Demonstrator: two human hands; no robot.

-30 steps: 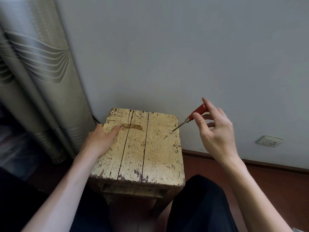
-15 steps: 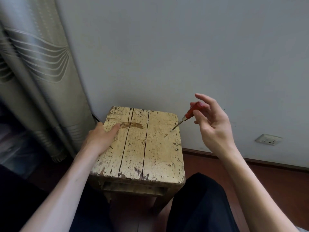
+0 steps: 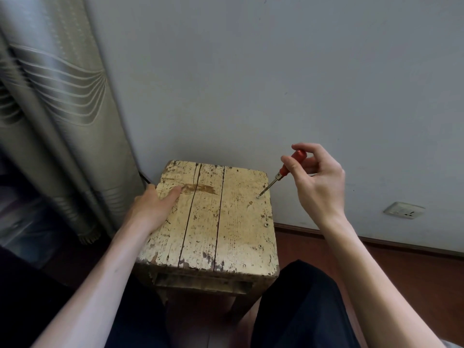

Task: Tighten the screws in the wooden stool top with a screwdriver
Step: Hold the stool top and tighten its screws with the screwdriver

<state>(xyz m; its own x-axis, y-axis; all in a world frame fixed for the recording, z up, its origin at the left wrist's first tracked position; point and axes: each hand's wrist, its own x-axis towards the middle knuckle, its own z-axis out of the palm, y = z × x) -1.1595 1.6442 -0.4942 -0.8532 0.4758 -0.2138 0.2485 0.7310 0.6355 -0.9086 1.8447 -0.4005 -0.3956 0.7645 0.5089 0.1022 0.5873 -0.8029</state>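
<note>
**Screwdriver tip set on a screw near the stool top's right edge**

The wooden stool top (image 3: pixel 213 222), three cream-painted planks with worn, chipped paint, stands against the grey wall (image 3: pixel 276 84), between the person's knees. A screw (image 3: pixel 258 197) sits near its far right edge, and the tip of the red-handled screwdriver (image 3: pixel 281 173) rests on it, the shaft tilted up and to the right. Two more screws (image 3: pixel 266 224) show further down the same right-hand plank.

The right hand (image 3: pixel 319 182) grasps the screwdriver's handle between thumb and fingertips, wrist raised beside the stool. The left hand (image 3: pixel 153 207) lies flat and released on the top's left edge, thumb stretched across the plank, holding nothing.

A pleated grey-green curtain (image 3: pixel 57 109) hangs to the left. A wall socket (image 3: pixel 403 210) sits low on the wall at right, above the dark skirting and reddish-brown floor (image 3: pixel 401 267).
</note>
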